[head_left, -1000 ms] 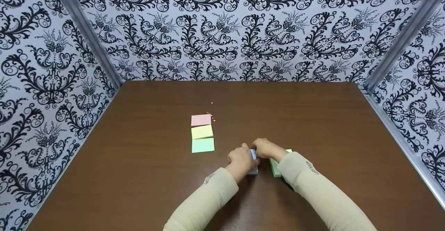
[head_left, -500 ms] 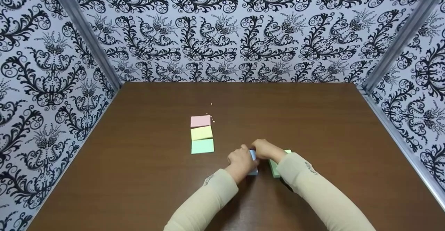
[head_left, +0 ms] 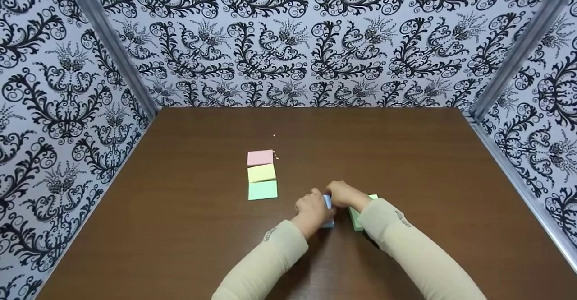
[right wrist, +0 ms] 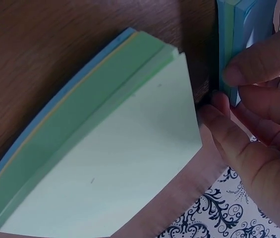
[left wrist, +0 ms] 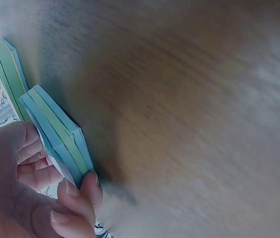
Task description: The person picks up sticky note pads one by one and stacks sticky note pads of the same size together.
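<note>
My left hand [head_left: 312, 207] holds the near-left part of a blue sticky note pad [head_left: 329, 223]. At the pad's far end, my right hand [head_left: 343, 195] pinches its edge, with the fingertips partly hidden. The left wrist view shows the pad [left wrist: 55, 126] as a stack of blue and green layers between fingers. A pale top sheet there seems slightly parted from the stack. A thicker green sticky note pad [right wrist: 100, 139] with a blue bottom layer lies beside the right wrist, partly under the sleeve in the head view.
Pink [head_left: 260, 157], yellow [head_left: 261, 173] and mint-green [head_left: 263, 190] sticky notes lie in a column on the brown table [head_left: 189, 228], left of the hands. Small pale crumbs [head_left: 276, 157] lie by the pink one. Patterned walls [head_left: 288, 43] enclose the table's back and sides.
The hands and the blue pad stay almost in place. The whole head view has shifted down very slightly.
</note>
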{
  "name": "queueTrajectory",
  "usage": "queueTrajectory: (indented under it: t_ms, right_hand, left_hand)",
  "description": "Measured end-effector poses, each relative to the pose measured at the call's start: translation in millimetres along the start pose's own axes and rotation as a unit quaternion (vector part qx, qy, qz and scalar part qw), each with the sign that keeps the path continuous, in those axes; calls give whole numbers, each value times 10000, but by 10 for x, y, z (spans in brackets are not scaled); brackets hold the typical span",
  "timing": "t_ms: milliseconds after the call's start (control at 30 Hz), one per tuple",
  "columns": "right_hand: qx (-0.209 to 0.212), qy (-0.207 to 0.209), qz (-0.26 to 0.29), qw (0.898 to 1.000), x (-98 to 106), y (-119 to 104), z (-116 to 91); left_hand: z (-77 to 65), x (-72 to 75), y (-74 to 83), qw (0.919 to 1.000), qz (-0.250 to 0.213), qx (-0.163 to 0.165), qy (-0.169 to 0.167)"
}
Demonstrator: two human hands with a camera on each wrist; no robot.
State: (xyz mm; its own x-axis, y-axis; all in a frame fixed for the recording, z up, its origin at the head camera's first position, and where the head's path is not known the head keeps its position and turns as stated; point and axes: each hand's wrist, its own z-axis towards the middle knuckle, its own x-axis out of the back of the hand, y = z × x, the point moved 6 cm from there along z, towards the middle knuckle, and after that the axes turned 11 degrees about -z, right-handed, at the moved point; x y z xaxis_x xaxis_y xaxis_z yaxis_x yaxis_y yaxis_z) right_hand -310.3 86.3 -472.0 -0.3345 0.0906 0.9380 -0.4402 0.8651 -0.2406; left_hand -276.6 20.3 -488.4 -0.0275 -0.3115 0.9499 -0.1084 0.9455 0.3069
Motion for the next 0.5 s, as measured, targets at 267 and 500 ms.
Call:
queueTrajectory:
  t_ms: [267,500]
  right_hand:
    - [-134,-272,194,9994,-14,24,21]
    - [-98,-319,364,9988,12,25,10]
  left_hand:
    - [63,202,-121,9972,498,41,-550]
    - [34,249,-318,9791,-1112,-262,-1682]
